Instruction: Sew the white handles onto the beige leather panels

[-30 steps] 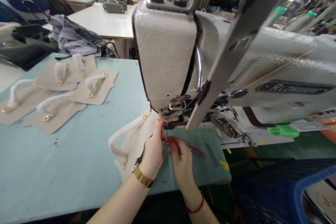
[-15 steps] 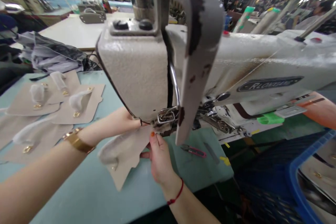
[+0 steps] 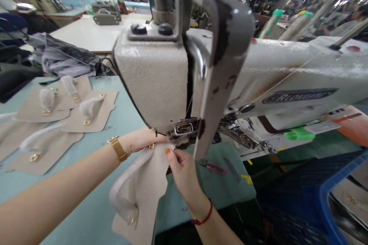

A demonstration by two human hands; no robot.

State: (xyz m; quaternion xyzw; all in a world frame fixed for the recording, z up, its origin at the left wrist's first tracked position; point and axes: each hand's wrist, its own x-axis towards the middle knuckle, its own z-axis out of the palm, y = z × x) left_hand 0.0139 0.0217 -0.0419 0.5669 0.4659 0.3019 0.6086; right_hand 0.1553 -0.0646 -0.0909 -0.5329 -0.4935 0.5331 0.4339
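A beige bag panel (image 3: 149,191), with a handle wrapped in white film (image 3: 122,187) and gold fittings, hangs down in front of the sewing machine (image 3: 152,84). Its upper end lies below the machine head. My right hand (image 3: 185,170) pinches the panel's right edge between thumb and fingers, just in front of the presser foot area. On the far side of the panel's top, my left hand (image 3: 148,138) lies close against it under the machine head. The head hides the left fingertips, and the needle cannot be made out.
Several similar beige panels (image 3: 94,118) lie at left on the green table (image 3: 94,183). Pink thread snips (image 3: 214,167) and a dark blade (image 3: 232,169) rest right of my right hand. A blue basket (image 3: 323,199) with panels stands at right. Other people are in the background.
The beige panel has come down toward me, so more of it shows. My left hand has moved right, further along the panel. My right hand has shifted slightly right and down.
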